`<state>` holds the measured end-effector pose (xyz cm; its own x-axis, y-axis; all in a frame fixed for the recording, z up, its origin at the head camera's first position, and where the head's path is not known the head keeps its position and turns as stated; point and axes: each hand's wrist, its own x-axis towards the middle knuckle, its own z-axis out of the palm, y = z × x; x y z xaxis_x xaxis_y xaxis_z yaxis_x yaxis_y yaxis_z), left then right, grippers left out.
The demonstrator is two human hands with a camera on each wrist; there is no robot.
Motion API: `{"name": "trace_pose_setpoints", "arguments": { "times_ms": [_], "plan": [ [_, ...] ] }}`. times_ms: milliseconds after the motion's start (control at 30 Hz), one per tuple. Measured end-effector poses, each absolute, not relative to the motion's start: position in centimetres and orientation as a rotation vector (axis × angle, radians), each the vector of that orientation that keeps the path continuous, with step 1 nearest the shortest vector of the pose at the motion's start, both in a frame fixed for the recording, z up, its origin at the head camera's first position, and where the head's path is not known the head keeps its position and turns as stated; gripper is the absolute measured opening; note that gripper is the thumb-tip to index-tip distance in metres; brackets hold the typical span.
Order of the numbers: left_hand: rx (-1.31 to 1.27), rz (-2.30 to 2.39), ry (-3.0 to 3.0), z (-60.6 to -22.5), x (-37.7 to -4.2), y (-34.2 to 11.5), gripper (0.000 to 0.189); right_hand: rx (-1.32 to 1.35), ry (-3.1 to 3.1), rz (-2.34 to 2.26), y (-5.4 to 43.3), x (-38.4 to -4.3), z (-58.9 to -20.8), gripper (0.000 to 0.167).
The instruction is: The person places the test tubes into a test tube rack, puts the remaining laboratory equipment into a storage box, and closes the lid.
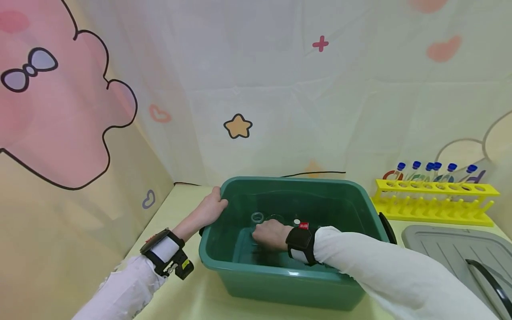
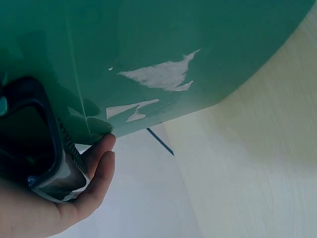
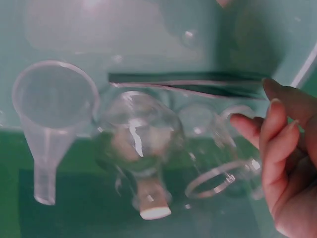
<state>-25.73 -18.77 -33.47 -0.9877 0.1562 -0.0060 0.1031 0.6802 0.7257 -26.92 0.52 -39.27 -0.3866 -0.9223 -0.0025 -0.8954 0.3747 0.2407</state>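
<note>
My left hand grips the left rim of a deep green tub, fingers bent over the edge. The left wrist view has the tub's black handle in front of that hand. Inside the tub reaches my right hand, seen from its back. In the right wrist view its fingers are loosely bent, one fingertip at the right end of dark tweezers; whether they touch is unclear. Nearby lie a clear funnel, a round glass flask with a light stopper, and a glass vessel.
Right of the tub stands a yellow test tube rack holding several blue-capped tubes. In front of it lies a grey lid with a black handle. A printed curtain hangs behind the pale table.
</note>
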Motion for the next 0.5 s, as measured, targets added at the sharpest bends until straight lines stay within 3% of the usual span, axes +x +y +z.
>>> {"name": "trace_pose_setpoints", "arguments": {
  "times_ms": [167,367,500],
  "plan": [
    [0.226,1.212,2.812,-33.3,-25.8,-18.5,0.034,1.671,-2.571,-0.183,0.6,-26.8,-36.9,0.026],
    [0.235,1.197,2.830,-33.3,-25.6,-18.5,0.030,1.571,-2.726,-0.124,1.0,-26.8,-33.3,0.011],
    [0.251,1.202,2.843,-33.4,-25.6,-18.5,0.028,1.506,-2.741,-0.072,1.9,-27.2,-30.6,0.012]
  ]
}}
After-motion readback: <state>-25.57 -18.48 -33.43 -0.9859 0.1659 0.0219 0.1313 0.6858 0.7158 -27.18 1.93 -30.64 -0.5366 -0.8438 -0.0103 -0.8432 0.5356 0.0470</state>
